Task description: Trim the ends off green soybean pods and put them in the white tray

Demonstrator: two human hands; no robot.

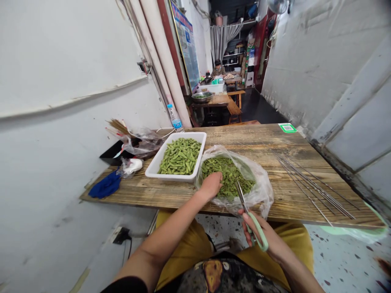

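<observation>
My right hand (pixel 264 234) grips a pair of scissors (pixel 258 228) with pale green handles, its blades pointing up over the front of a clear plastic bag (pixel 262 183). In the open bag lie green edamame pods and small trimmed bits (pixel 227 173). Over the left part of that heap is my left hand (pixel 211 185), its fingers curled together; whatever they pinch is hidden. Left of the bag stands a white plastic tray (pixel 171 176) with many whole edamame pods (pixel 180 156) in it.
Long metal skewers (pixel 314 187) lie on the right of the wooden table (pixel 244 136). A water bottle (pixel 175 120), a black box (pixel 111 152) with sticks and a blue cloth (pixel 105 185) are at the left. Another person (pixel 218 70) sits at a far table.
</observation>
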